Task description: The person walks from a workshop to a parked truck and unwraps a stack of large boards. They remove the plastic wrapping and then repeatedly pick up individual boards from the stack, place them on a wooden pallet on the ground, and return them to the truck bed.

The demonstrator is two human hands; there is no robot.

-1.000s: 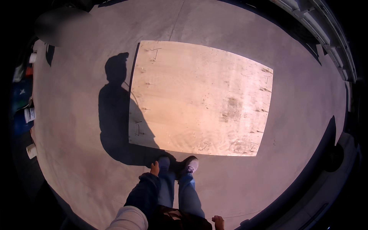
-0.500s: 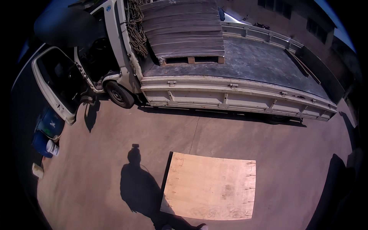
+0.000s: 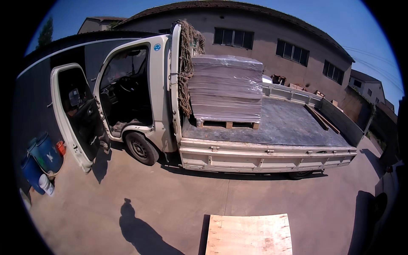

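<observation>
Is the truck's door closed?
No, the white truck's cab door is swung wide open, so you can see the steering wheel inside.

At frame centre you see a white flatbed truck; blue barrels stand at left, a building behind.

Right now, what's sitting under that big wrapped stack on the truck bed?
A wooden pallet lies under the plastic-wrapped stack of sheets, resting on the flatbed. Only its front edge shows; the rest is covered by the stack.
</observation>
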